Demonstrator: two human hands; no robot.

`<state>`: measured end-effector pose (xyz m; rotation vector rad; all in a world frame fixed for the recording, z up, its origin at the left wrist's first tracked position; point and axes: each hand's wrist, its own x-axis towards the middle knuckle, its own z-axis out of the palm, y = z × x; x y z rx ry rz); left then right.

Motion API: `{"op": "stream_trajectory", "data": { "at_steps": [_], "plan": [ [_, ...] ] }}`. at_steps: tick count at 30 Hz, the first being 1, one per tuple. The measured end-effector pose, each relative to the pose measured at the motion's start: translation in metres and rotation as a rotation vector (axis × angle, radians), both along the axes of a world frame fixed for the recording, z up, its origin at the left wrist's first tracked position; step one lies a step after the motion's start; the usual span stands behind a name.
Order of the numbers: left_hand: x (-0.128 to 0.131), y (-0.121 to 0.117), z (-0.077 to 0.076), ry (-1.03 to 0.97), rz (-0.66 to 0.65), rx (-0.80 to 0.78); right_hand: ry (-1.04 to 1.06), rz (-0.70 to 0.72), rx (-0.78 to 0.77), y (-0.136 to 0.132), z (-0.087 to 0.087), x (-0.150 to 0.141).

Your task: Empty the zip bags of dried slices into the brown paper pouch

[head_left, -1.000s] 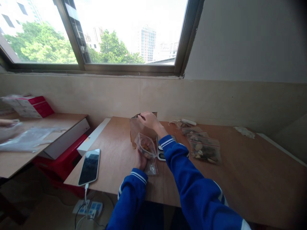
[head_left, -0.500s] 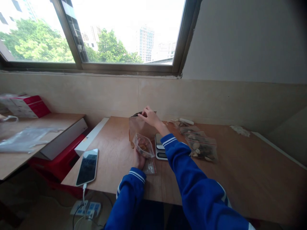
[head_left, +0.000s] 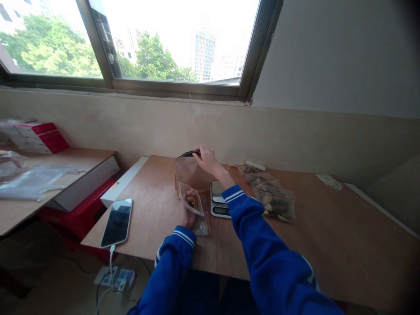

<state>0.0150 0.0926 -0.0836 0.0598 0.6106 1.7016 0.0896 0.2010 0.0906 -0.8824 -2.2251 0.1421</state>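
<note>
My left hand [head_left: 187, 215] is closed round a small clear zip bag [head_left: 197, 206], whose mouth gapes and shows brownish dried pieces inside. Behind it a brown paper bag [head_left: 192, 170] stands upright on the table, its dark mouth open. My right hand [head_left: 206, 159] reaches over the top of that paper bag, with curled fingers at its rim; the fingertips are partly hidden. A flat clear zip bag [head_left: 204, 226] lies under and beside my left hand. Next to the paper bag sits a small digital scale [head_left: 219, 211], partly covered by my right forearm.
Several filled zip bags [head_left: 278, 205] lie overlapping at the right. A phone [head_left: 117, 222] on a charging cable lies near the table's left edge, above a power strip [head_left: 118, 278]. Another table [head_left: 95, 159] at the left bears plastic bags and a red-and-white box [head_left: 42, 136].
My left hand and its zip bag have shifted slightly left, nearer the paper bag. My right hand stays at the paper bag's mouth, its fingers more drawn in. The view has shifted a little.
</note>
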Motion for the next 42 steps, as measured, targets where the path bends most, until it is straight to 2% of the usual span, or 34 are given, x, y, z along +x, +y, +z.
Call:
{"op": "stream_trajectory", "data": {
  "at_steps": [3,5,7,9,11,15,18,21,26,29,33,38,42],
  "plan": [
    [0.000,-0.001,0.001,-0.017,0.007,-0.003,0.114,0.032,0.063,-0.018,0.011,0.006],
    [0.001,-0.001,0.001,-0.019,0.009,0.014,0.211,0.076,0.025,-0.039,0.016,0.011],
    [0.002,-0.001,0.001,-0.015,0.012,0.060,0.199,0.192,-0.161,-0.062,0.014,0.017],
    [0.002,-0.001,0.001,-0.009,0.015,0.106,0.020,0.346,-0.416,-0.081,0.004,0.021],
    [0.002,-0.001,-0.001,-0.002,0.018,0.123,-0.194,0.383,-0.534,-0.093,-0.014,0.023],
    [0.000,0.000,-0.007,-0.004,0.016,0.102,-0.375,0.202,-0.418,-0.093,-0.051,0.023],
    [-0.002,0.001,-0.010,-0.004,0.004,0.097,-0.440,0.279,-0.407,-0.084,-0.069,0.024],
    [-0.001,0.001,-0.010,-0.002,-0.020,0.116,-0.454,0.353,-0.379,-0.076,-0.078,0.025],
    [0.000,-0.001,-0.003,0.001,-0.107,0.135,-0.664,0.322,-0.359,-0.069,-0.082,0.015],
    [-0.001,-0.003,0.002,-0.001,-0.103,0.124,-0.739,0.294,-0.361,-0.067,-0.082,0.006],
    [-0.002,-0.004,0.005,-0.002,-0.072,0.141,-0.693,0.311,-0.346,-0.067,-0.079,0.003],
    [-0.002,-0.004,0.003,0.051,-0.073,0.110,-0.641,0.332,-0.325,-0.074,-0.075,0.008],
    [-0.004,-0.001,-0.001,0.053,-0.057,0.094,-0.649,0.357,-0.418,-0.082,-0.072,0.012]
  ]
}}
